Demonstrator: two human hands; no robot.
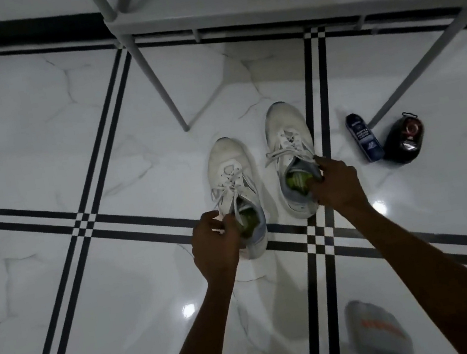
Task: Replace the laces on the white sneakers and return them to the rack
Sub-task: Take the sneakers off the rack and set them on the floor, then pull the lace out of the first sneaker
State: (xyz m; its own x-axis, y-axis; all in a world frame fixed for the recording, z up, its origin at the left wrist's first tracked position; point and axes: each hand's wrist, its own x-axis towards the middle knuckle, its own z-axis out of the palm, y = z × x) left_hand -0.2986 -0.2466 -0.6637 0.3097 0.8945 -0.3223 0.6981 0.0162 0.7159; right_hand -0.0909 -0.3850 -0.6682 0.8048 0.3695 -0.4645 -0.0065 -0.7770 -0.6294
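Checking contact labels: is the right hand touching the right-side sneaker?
Touching. The head view shows the right hand with its fingers curled over the collar of the right-side sneaker, gripping the rim at the opening; no gap shows between them.

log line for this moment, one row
left hand: grips left sneaker collar | right hand: grips right sneaker collar | sneakers: on floor, laced | rack: behind

Both arms extended; left hand (215,241), right hand (335,183) gripping.
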